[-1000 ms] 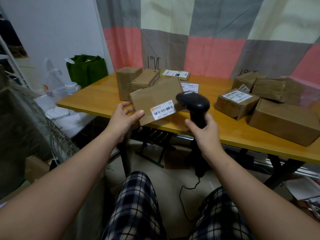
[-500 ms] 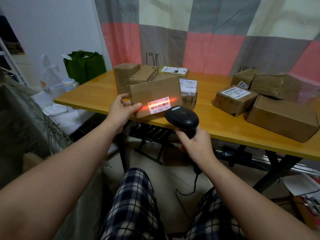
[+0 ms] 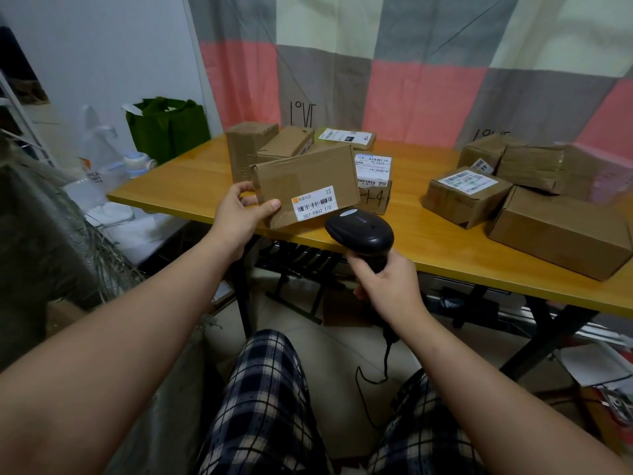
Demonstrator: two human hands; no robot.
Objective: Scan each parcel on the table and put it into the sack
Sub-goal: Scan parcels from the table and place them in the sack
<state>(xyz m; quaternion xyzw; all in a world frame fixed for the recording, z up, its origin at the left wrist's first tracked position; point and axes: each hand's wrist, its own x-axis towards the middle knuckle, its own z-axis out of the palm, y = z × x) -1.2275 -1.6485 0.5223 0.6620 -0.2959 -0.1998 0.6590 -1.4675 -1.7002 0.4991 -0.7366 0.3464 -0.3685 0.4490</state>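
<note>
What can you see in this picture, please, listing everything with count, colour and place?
Held parcel: one, brown with white label, above table's near edge.
Other parcels: about nine, mostly brown, four rear-left, five right on table.
Scanner: one, black, below that label.
Table: one, yellow wood, centre.
Sack: one, grey, far left.
Bag: one, green, beyond table's left end.
Curtain: one, pink-grey-cream checks, behind table.
Left hand: grips held parcel.
Right hand: grips scanner handle.

A home room: patchwork curtain (image 3: 411,63), folding table (image 3: 445,255)
</note>
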